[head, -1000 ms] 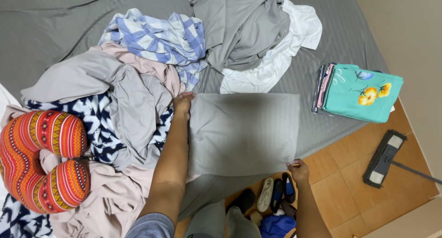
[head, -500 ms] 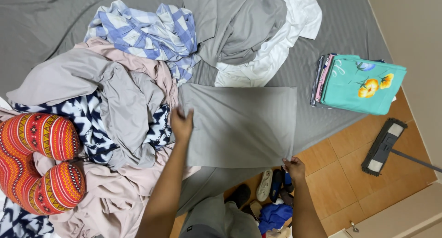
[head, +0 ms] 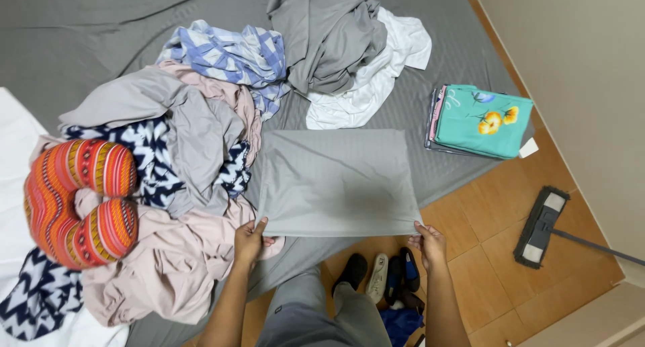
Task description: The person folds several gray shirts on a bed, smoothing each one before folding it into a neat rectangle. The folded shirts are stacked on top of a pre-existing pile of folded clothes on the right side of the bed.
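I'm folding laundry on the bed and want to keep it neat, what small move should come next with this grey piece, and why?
Probably lift the near edge and fold it away, onto the far edge. The grey cloth lies flat and smooth as a rectangle on the bed, and the left hand and right hand each pinch a near corner, so halving looks ready.

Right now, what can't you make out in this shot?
Head view:
- Mop: handle cut off by the right edge.
- Folded stack: lower layers hidden under the teal cloth.
- Shoes: partly hidden behind the person's legs.
- Grey cloth: its underside, and the fingertips of the left hand and right hand beneath it.
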